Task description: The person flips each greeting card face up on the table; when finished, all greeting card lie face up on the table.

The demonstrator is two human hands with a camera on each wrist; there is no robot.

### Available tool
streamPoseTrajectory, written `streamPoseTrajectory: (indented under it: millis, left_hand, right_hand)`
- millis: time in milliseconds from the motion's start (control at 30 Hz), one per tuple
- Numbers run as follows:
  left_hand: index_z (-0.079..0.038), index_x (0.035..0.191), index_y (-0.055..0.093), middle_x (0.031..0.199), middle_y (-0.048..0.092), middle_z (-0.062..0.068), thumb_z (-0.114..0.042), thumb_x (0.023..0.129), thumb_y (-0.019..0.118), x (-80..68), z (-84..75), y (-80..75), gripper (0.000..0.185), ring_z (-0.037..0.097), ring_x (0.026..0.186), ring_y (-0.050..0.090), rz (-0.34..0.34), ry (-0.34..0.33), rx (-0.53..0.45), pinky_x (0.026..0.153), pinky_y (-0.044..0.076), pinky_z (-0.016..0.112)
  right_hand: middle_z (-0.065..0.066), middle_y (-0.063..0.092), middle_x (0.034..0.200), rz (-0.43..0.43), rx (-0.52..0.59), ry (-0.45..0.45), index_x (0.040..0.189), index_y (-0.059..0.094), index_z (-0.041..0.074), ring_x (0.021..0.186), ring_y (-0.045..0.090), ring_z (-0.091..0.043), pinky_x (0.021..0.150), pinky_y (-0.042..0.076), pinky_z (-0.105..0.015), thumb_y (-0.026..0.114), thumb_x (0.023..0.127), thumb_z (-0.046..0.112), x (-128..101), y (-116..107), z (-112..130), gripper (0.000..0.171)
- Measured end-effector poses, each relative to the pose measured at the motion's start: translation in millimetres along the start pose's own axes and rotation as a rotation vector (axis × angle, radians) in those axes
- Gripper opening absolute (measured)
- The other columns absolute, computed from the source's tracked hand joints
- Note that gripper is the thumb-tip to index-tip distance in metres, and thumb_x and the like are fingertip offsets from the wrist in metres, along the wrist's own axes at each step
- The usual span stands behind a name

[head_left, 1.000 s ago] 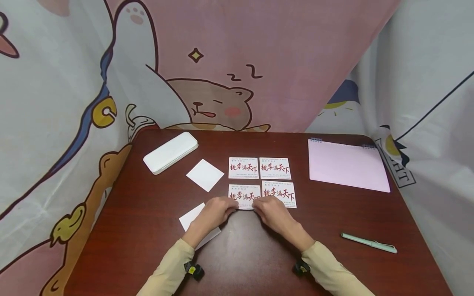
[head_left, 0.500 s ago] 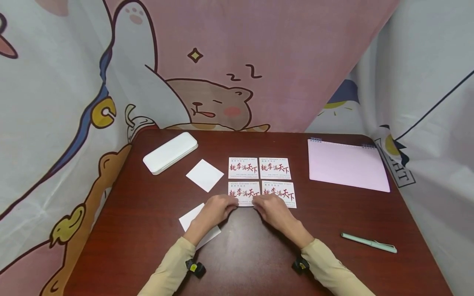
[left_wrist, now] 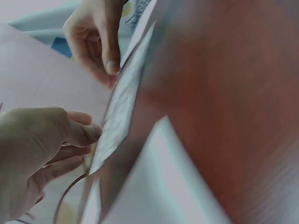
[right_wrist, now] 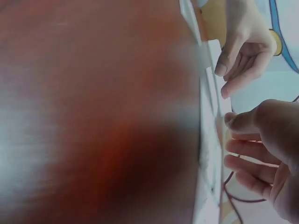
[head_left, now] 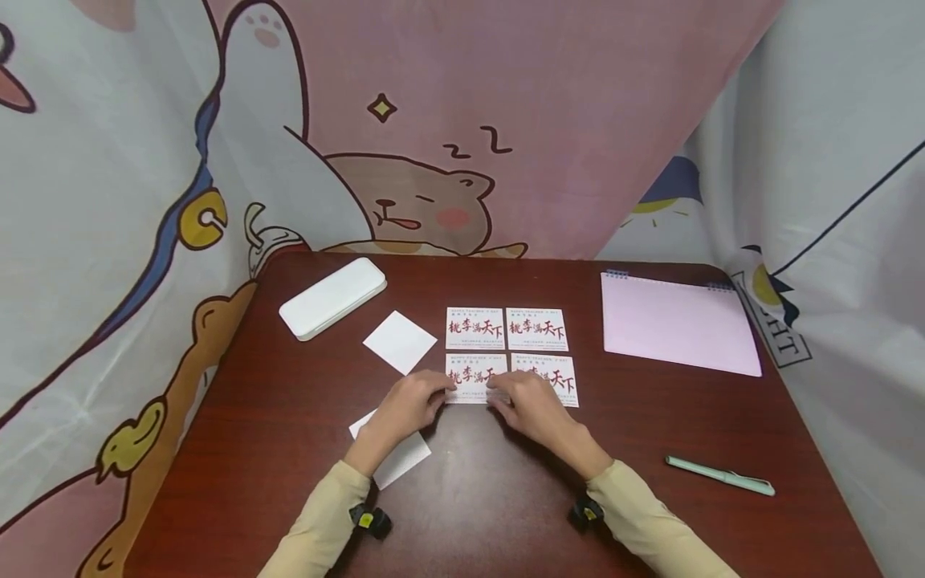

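1. Farthest left, beyond the left hand, a white case (head_left: 332, 299); between it and that hand, a blank square (head_left: 400, 343). Another blank sheet (head_left: 408, 461) lies beneath the left wrist. No brand can be read on any of them.
2. The left hand (head_left: 413, 404) sits at the left edge of the near-left card (head_left: 471, 387), fingers loosely bent, thumb and forefinger apart; I see no pinch.
3. That card lies flat between the two hands. Lining it up within its block of four seems to be the step in hand; the next move probably calls for a light fingertip nudge, or for letting go if it sits true.
4. All four cards show red 桃李满天下 under "HAPPY TEACHER'S DAY"; the finest print is too small. The far-left card (head_left: 474, 329) and far-right card (head_left: 537, 329) lie just beyond the hands.
5. The right hand (head_left: 533, 404) has its fingers spread, over part of the near-right card (head_left: 560, 387). Whether its tips press the middle card, I cannot tell.
6. Right of that hand: a pink notepad (head_left: 679, 325) farther off, a pale green pen (head_left: 720, 475) nearer, neither with readable writing.
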State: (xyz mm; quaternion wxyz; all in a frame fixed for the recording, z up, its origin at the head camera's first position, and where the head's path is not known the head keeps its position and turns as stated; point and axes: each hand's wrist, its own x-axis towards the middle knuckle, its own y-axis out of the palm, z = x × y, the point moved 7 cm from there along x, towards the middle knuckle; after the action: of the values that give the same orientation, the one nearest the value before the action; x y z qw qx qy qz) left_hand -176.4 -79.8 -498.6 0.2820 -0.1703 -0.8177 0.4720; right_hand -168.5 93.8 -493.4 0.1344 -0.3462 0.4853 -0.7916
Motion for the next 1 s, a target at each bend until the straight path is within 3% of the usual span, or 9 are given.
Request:
streamPoseTrajectory:
  millis: [100, 233, 333, 400, 633, 733, 900, 1000]
  left_hand:
    - [-0.009, 0.111, 0.075, 0.109, 0.075, 0.005, 0.003, 0.083, 0.077, 6.4, 19.4, -20.7, 0.030, 0.022, 0.107, 0.070, 0.051, -0.062, -0.003, 0.093, 0.057, 0.039]
    - [-0.008, 0.125, 0.069, 0.126, 0.069, 0.011, 0.009, 0.079, 0.074, 15.9, 54.7, -42.4, 0.049, 0.028, 0.121, 0.064, 0.174, -0.171, 0.034, 0.100, 0.053, 0.045]
    - [-0.009, 0.134, 0.063, 0.137, 0.062, 0.015, 0.012, 0.076, 0.073, 22.6, 79.8, -52.1, 0.063, 0.032, 0.127, 0.059, 0.265, -0.253, 0.048, 0.102, 0.052, 0.048]
    - [-0.009, 0.138, 0.060, 0.140, 0.059, 0.017, 0.010, 0.075, 0.077, 27.9, 91.2, -55.2, 0.067, 0.034, 0.129, 0.057, 0.306, -0.270, 0.037, 0.102, 0.051, 0.051]
    - [-0.008, 0.150, 0.047, 0.160, 0.039, 0.019, 0.003, 0.066, 0.090, 40.2, 116.2, -38.8, 0.094, 0.041, 0.143, 0.041, 0.470, -0.268, 0.049, 0.111, 0.042, 0.057]
    - [-0.008, 0.153, 0.042, 0.163, 0.034, 0.018, 0.004, 0.065, 0.090, 40.6, 122.1, -29.6, 0.101, 0.039, 0.145, 0.039, 0.536, -0.288, 0.061, 0.114, 0.040, 0.055]
    - [-0.007, 0.151, 0.045, 0.155, 0.045, 0.016, 0.001, 0.063, 0.093, 44.7, 125.8, -28.3, 0.101, 0.036, 0.136, 0.047, 0.541, -0.278, 0.089, 0.109, 0.045, 0.052]
    - [-0.008, 0.149, 0.047, 0.147, 0.049, 0.014, -0.005, 0.062, 0.096, 49.3, 128.6, -30.2, 0.100, 0.034, 0.132, 0.048, 0.531, -0.273, 0.118, 0.109, 0.045, 0.051]
  right_hand:
    - [-0.006, 0.077, 0.098, 0.003, -0.003, 0.030, 0.105, 0.074, 0.006, 0.090, 0.073, -0.024, 0.080, 0.059, -0.041, 0.084, 0.082, 0.021, 20, -3, 5, 0.029]
    - [-0.014, 0.072, 0.101, 0.050, -0.029, 0.092, 0.111, 0.069, 0.001, 0.093, 0.068, -0.032, 0.083, 0.056, -0.044, 0.085, 0.080, 0.035, 53, 4, 13, 0.049]
    - [-0.019, 0.067, 0.107, 0.121, -0.059, 0.152, 0.116, 0.066, -0.002, 0.099, 0.065, -0.036, 0.089, 0.053, -0.047, 0.084, 0.079, 0.045, 79, 17, 22, 0.063]
    - [-0.021, 0.064, 0.107, 0.172, -0.090, 0.175, 0.116, 0.064, -0.004, 0.100, 0.063, -0.037, 0.091, 0.052, -0.047, 0.083, 0.078, 0.052, 94, 29, 28, 0.071]
    - [-0.018, 0.060, 0.104, 0.327, -0.256, 0.166, 0.121, 0.059, -0.009, 0.097, 0.057, -0.031, 0.086, 0.047, -0.041, 0.072, 0.075, 0.074, 125, 79, 42, 0.095]
    - [-0.018, 0.058, 0.108, 0.368, -0.281, 0.170, 0.127, 0.055, -0.009, 0.100, 0.054, -0.030, 0.087, 0.045, -0.039, 0.074, 0.075, 0.071, 130, 95, 43, 0.098]
    - [-0.019, 0.056, 0.110, 0.400, -0.258, 0.213, 0.127, 0.054, -0.008, 0.100, 0.054, -0.031, 0.085, 0.047, -0.040, 0.084, 0.072, 0.059, 139, 104, 42, 0.092]
    - [-0.020, 0.055, 0.112, 0.439, -0.212, 0.284, 0.126, 0.053, -0.007, 0.101, 0.055, -0.033, 0.084, 0.048, -0.041, 0.090, 0.067, 0.055, 147, 107, 36, 0.094]
